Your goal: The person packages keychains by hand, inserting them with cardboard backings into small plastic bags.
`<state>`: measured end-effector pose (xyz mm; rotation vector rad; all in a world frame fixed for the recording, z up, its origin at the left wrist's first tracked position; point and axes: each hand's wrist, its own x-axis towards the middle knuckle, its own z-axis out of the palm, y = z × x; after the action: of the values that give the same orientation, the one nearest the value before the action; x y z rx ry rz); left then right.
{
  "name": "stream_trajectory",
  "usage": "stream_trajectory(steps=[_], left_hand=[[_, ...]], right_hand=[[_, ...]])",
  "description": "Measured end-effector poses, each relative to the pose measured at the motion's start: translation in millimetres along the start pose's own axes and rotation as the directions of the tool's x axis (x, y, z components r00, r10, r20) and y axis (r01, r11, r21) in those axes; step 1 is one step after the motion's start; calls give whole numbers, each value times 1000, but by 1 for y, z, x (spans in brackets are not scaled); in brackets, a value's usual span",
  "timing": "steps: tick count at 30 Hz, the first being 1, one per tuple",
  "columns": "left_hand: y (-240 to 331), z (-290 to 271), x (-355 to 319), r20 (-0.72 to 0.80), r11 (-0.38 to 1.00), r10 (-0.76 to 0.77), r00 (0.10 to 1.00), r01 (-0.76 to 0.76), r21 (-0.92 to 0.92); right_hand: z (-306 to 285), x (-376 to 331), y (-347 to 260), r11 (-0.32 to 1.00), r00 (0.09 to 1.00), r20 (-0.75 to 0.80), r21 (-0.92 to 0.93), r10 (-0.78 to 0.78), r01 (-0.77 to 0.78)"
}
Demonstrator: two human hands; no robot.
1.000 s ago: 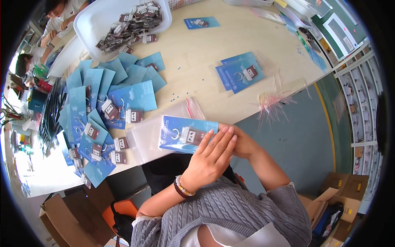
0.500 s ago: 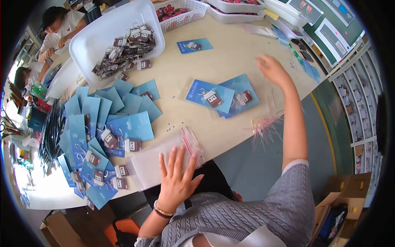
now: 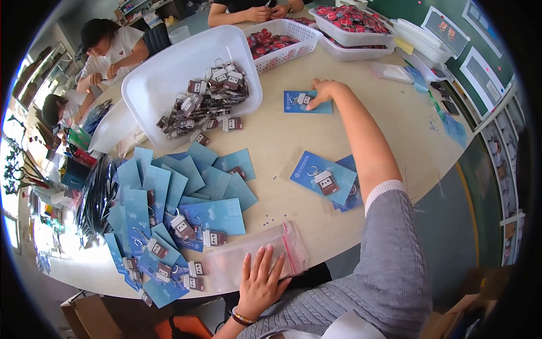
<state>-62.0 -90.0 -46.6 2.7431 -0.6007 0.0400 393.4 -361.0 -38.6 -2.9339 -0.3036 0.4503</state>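
Two hands on round worktop (image 3: 361, 121): one pressing bags, one reaching to card.

Left hand (image 3: 261, 281) laid flat, fingers spread, on stack of clear plastic bags (image 3: 255, 255) with pink zip strips at near edge. Right hand (image 3: 326, 90) stretched toward far edge, fingertips down on blue card (image 3: 307, 103) carrying small keychain; whether pinching it cannot be told. White plastic tub (image 3: 158, 73) at far left holding heap of dark rectangular keychains (image 3: 204, 105) with metal rings. White lattice basket (image 3: 293, 31) and shallow tray (image 3: 354, 37) at far edge, both holding red items. Fan of blue cards (image 3: 169, 198) along left edge; two more carded keychains (image 3: 326, 179) mid-worktop beside right forearm.
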Motion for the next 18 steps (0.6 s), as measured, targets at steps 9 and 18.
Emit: stream_trajectory(steps=[9,18], left_hand=[[-12,-19,-3,-95,853,-91,991,28,-522],[-10,-44,49,13,-529,-420,907,-234,-816]], right_hand=[[-16,-92,-18,806,962,196,590,-188,38],[56,-265,-159,229,712,-33,936,-701,268]])
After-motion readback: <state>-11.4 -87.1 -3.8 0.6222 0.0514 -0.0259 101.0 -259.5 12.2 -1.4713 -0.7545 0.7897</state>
